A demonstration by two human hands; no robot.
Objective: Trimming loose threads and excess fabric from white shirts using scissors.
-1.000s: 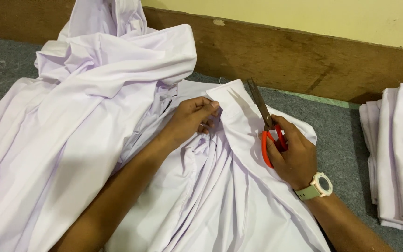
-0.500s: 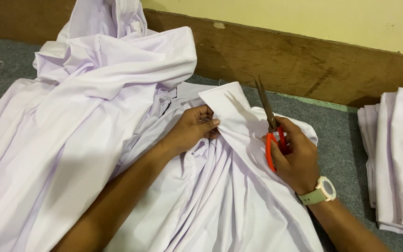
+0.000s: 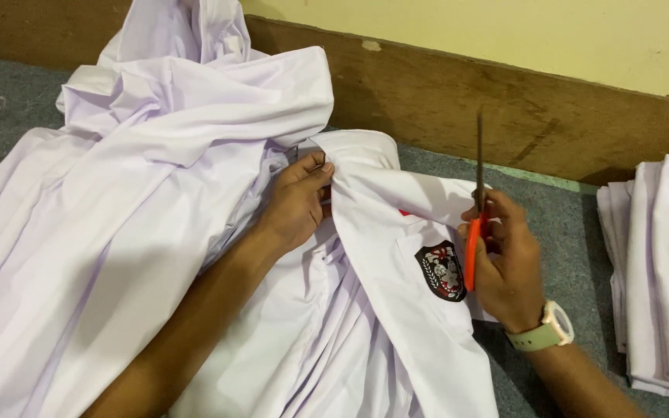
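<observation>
Hands first: left hand (image 3: 297,203) sits centre frame, fingers curled shut, pinching a fold of the white shirt (image 3: 396,310) near its collar edge. Right hand (image 3: 505,263), centre-right, is closed round the orange handles of the scissors (image 3: 475,224), holding them upright w/ dark blades together, pointing at the top of the frame, tip in front of the wooden board.

Biggest thing: heap of white shirts (image 3: 118,201) filling the left half of the frame, bunched & creased, reaching up to the top edge. The held shirt lies spread from centre to the bottom edge, partly over that heap, w/ a chest pocket carrying a dark shield-shaped badge (image 3: 440,269) just left of the scissor handles. Small red bit of cloth shows just above the pocket.

Wooden board (image 3: 458,101) runs across the upper frame, pale yellow wall (image 3: 505,31) above it. Grey carpet floor (image 3: 574,224) shows at right & far upper left. Folded stack of white cloth (image 3: 660,271) sits at the right edge, well apart from the hands.

Smallest: pale green wristwatch (image 3: 547,329) on the right wrist, lower right.
</observation>
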